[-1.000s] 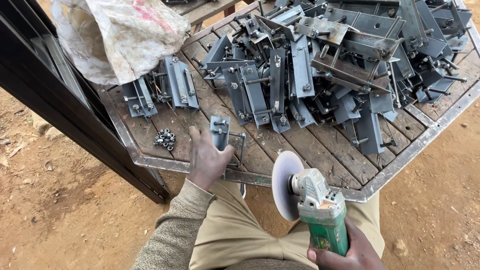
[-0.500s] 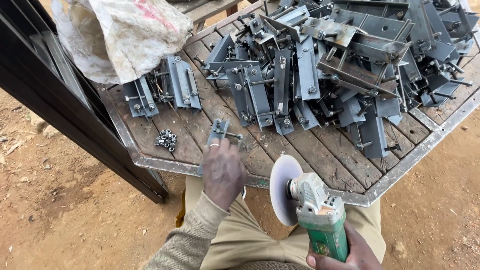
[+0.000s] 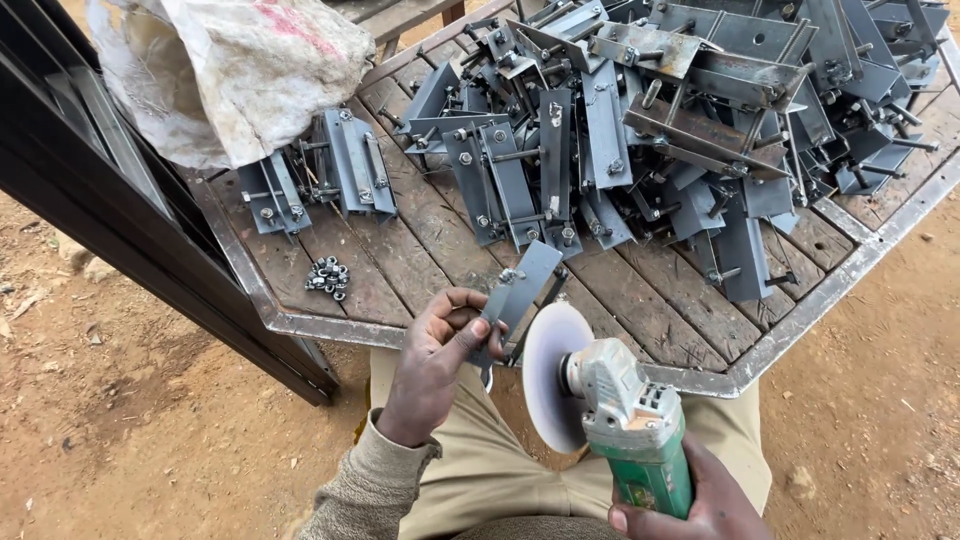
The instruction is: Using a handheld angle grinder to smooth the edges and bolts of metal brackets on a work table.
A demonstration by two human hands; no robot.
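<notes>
The left hand (image 3: 435, 350) is clamped around a grey steel bracket (image 3: 520, 290), holding it just left of the grinder's disc (image 3: 548, 375). The right hand (image 3: 700, 500) is wrapped round the green angle grinder (image 3: 630, 420) (fingers sit near the wheel). A one-handed grip could let the bracket kick or the disc nick the thumb.

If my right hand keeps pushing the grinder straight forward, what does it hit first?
Probably the grey metal bracket held in your left hand, just ahead of the grinder disc in your right hand; depth is uncertain.
</notes>
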